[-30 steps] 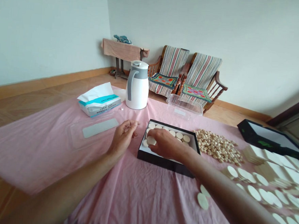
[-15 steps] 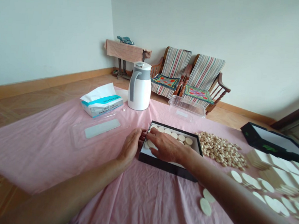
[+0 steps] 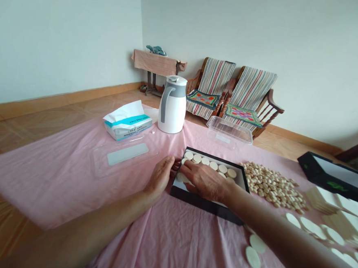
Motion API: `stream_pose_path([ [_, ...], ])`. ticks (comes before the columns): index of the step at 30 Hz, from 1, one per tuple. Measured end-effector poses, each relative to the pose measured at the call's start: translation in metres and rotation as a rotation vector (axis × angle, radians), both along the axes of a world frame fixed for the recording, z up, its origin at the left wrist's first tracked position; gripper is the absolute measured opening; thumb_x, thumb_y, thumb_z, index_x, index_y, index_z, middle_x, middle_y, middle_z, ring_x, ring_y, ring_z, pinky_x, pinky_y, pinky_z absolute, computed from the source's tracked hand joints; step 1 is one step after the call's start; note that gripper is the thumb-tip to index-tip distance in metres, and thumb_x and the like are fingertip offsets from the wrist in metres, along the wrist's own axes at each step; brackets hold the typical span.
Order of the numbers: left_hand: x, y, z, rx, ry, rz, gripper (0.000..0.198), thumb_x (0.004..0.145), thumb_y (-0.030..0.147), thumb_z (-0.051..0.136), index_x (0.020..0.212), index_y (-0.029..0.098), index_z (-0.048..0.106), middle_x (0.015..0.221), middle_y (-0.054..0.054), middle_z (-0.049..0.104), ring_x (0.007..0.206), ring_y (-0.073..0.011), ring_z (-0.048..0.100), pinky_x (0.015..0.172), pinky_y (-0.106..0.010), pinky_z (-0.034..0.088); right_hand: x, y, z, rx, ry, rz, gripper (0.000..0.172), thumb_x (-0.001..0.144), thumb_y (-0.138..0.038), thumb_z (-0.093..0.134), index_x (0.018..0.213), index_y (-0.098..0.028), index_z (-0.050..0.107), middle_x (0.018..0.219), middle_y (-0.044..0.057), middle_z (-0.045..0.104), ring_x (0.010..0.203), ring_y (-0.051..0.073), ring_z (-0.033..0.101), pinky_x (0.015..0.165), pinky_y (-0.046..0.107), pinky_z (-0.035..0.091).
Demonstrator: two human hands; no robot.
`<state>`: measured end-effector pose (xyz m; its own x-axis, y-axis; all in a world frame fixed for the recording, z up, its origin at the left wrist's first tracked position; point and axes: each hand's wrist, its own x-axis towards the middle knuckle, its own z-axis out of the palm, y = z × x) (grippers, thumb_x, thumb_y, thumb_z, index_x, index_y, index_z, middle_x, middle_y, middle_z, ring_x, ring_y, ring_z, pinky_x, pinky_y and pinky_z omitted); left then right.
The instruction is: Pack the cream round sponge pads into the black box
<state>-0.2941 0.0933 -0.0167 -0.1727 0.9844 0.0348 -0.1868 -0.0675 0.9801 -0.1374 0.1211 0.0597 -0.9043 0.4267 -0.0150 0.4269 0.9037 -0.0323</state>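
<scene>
A black shallow box [image 3: 207, 210] with a pale lining lies in front of me, with rows of pale round wooden discs [image 3: 213, 166] inside. Over the left part of the box, my right hand [image 3: 205, 178] curls its fingers down onto discs there; its fingertips are partly hidden. My left hand [image 3: 160, 175] is held on edge along the box's left wall. Its thumb is up and its partly hidden fingers reach against the wall, not wrapped round anything.
Right of the box lies a heap of small wooden pieces [image 3: 272, 185], then stacks of pale wooden squares [image 3: 344, 221], loose discs [image 3: 253, 257] and a black lid-like box [image 3: 335, 177]. Behind stand a white jug [image 3: 172, 109], a tissue pack [image 3: 127, 124] and clear plastic trays [image 3: 231, 131].
The view has swung slightly left, so everything sits further right. My right hand has sunk a little lower over the discs. My left hand stays beside the box.
</scene>
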Motion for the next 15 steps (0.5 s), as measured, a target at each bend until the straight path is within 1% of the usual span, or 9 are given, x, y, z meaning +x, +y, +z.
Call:
stream_pose_path([
  [4,0.000,0.001,-0.002,-0.004,-0.011,-0.004,0.040,0.083,0.049,0.051,0.098,0.014,0.064,0.086,-0.006,0.070,0.077,-0.0190,0.066,0.062,-0.026,0.050,-0.001,-0.001,-0.001,0.069,-0.011,0.030,0.026,0.083,-0.011,0.049,0.109,-0.011,0.051,0.101,0.011,0.056,0.083,0.019,0.059,0.069,0.030,0.048],
  [7,0.000,0.001,-0.002,-0.013,-0.009,0.000,0.042,0.083,0.049,0.052,0.099,0.013,0.065,0.085,-0.007,0.070,0.078,-0.0206,0.066,0.060,-0.026,0.049,-0.001,0.001,-0.009,0.109,0.016,0.044,0.018,0.085,-0.011,0.045,0.101,-0.012,0.053,0.098,0.010,0.056,0.080,0.017,0.059,0.068,0.030,0.047],
  [9,0.000,0.001,-0.002,-0.020,-0.013,0.000,0.043,0.082,0.050,0.052,0.099,0.013,0.065,0.084,-0.007,0.070,0.077,-0.0207,0.066,0.059,-0.026,0.049,0.000,0.003,-0.014,0.128,0.027,0.042,0.016,0.087,-0.010,0.042,0.098,-0.012,0.053,0.097,0.010,0.055,0.078,0.016,0.058,0.067,0.029,0.047],
  [12,0.000,0.000,-0.002,-0.019,-0.017,-0.014,0.043,0.084,0.050,0.050,0.100,0.013,0.065,0.085,-0.007,0.070,0.074,-0.0190,0.065,0.059,-0.026,0.049,0.000,0.005,-0.019,0.135,0.061,0.030,0.016,0.088,-0.013,0.043,0.100,-0.012,0.053,0.099,0.009,0.054,0.079,0.015,0.058,0.069,0.029,0.049],
  [15,0.000,0.000,-0.001,-0.015,-0.010,-0.019,0.043,0.084,0.050,0.050,0.100,0.013,0.065,0.085,-0.007,0.070,0.073,-0.0184,0.065,0.060,-0.026,0.049,0.001,0.005,-0.020,0.117,0.108,0.004,0.018,0.088,-0.020,0.049,0.104,-0.012,0.051,0.104,0.010,0.053,0.084,0.017,0.059,0.071,0.030,0.050],
])
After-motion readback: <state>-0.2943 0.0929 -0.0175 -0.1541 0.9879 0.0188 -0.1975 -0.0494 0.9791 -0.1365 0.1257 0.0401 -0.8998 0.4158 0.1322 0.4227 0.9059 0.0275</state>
